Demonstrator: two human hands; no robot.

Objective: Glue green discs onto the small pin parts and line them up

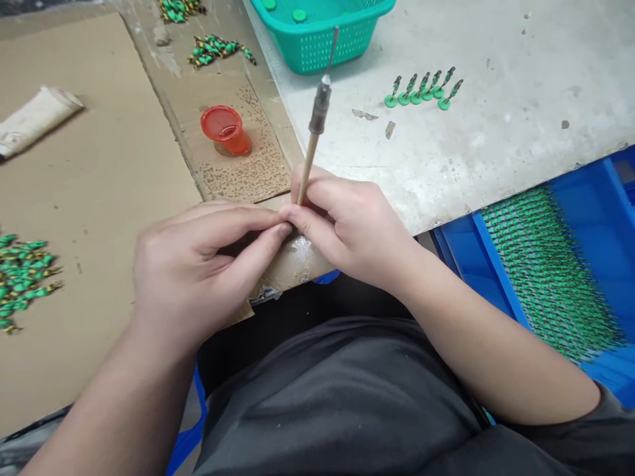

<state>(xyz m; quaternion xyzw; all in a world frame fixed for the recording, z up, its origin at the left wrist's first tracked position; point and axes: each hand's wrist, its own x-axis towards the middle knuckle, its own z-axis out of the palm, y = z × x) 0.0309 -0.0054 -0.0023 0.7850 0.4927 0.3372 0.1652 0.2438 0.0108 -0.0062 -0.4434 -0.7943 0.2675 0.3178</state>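
Note:
My right hand (350, 228) is closed round the wooden handle of a thin needle-tipped tool (313, 135), whose metal point is directed up and away from me. My left hand (203, 264) is closed in a pinch, its thumb and forefinger meeting the fingertips of my right hand at the table's front edge. Whatever is pinched there is hidden by the fingers. Beyond the hands stands a small red cup (238, 141) with red liquid in it. Small green, black and yellow pieces (24, 277) lie heaped to the left of my left hand.
More small pieces (215, 51) lie beyond the cup, near a green basket (322, 43). Several small figures on green discs (417, 96) stand on the pale table (496, 125). A white roll (42, 119) lies left. Blue crates (590, 218), one holding rows of green pieces (550, 277), sit right.

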